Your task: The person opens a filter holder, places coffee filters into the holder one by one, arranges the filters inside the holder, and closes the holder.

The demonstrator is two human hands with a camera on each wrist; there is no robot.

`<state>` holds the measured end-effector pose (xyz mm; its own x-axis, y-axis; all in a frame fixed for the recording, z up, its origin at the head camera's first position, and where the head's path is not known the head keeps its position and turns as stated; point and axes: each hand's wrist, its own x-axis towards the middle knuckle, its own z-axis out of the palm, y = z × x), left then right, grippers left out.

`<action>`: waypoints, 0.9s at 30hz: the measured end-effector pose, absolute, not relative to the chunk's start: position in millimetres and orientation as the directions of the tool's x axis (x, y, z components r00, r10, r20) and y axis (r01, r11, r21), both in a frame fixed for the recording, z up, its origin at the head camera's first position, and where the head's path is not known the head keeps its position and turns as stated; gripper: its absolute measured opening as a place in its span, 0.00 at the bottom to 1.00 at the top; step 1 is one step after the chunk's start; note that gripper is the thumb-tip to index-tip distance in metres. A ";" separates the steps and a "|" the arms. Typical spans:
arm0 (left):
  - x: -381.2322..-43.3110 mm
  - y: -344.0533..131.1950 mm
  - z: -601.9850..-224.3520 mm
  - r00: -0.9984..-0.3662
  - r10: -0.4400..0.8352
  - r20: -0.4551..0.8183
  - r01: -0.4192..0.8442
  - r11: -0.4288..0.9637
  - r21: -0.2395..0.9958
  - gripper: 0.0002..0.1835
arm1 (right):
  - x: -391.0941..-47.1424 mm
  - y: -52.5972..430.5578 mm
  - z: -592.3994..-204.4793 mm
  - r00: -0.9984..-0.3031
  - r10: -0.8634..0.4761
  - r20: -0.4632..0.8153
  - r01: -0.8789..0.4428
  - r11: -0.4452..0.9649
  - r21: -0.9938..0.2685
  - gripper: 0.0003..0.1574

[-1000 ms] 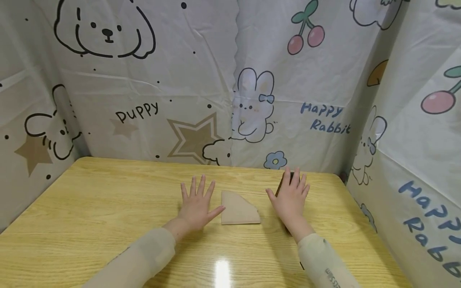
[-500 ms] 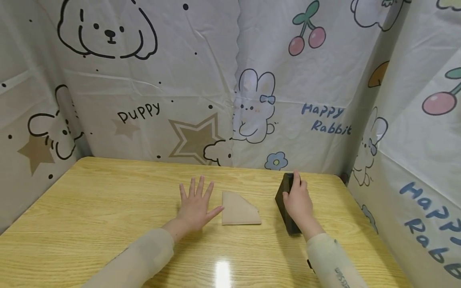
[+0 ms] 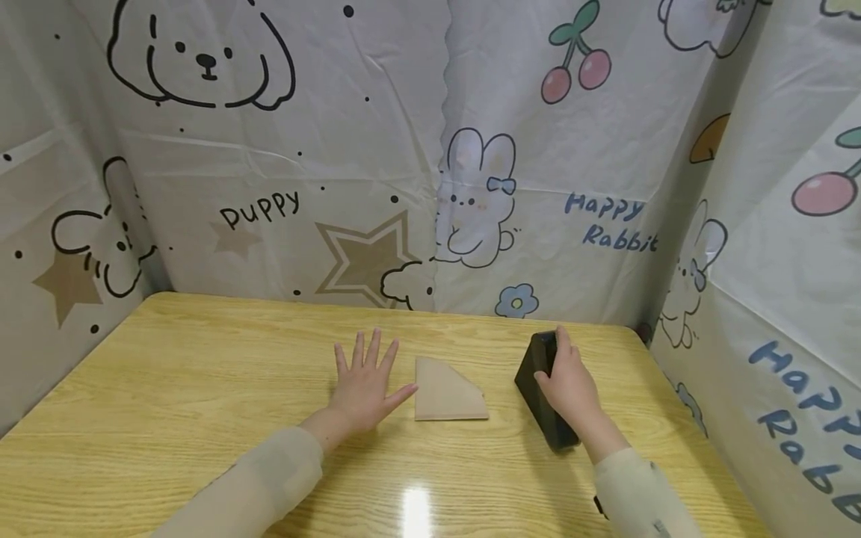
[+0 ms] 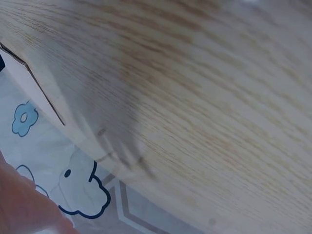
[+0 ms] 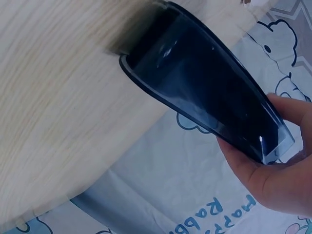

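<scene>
My left hand point(image 3: 365, 390) is spread palm down at the table, thumb tip right at the edge of a flat tan quarter-round piece point(image 3: 447, 390). That piece has a seam along its bottom edge and looks like a folded paper coffee filter. In the left wrist view, part of a hand point(image 4: 27, 204) shows at the lower left. My right hand point(image 3: 572, 382) grips a tapered, glossy black case point(image 3: 536, 388), standing tilted at the right. In the right wrist view, thumb and fingers hold the narrow end of the black case point(image 5: 204, 78); its far end is blurred.
The wood-grain table point(image 3: 222, 373) is bordered at the back by a white printed curtain point(image 3: 269, 164). Another curtain point(image 3: 794, 261) hangs along the right side. A light reflection lies near the front of the table.
My right hand has gone from spread fingers over the black case to gripping it, then shifted right and nearer, tilting it. My left hand and the tan piece stay put.
</scene>
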<state>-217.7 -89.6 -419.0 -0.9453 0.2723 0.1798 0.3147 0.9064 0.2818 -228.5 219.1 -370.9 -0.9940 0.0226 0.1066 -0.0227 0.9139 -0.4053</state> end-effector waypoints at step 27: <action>-207.1 -75.1 -395.8 -0.894 0.413 0.173 0.447 0.820 0.357 0.41 | -188.1 207.2 -336.6 -0.920 -0.300 -0.252 -0.183 0.897 -0.401 0.50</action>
<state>-207.1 -75.1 -395.8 -0.8943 0.4126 0.1731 0.4474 0.8198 0.3573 -188.1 207.2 -336.6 -0.9200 -0.3003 -0.2516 -0.1831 0.8974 -0.4015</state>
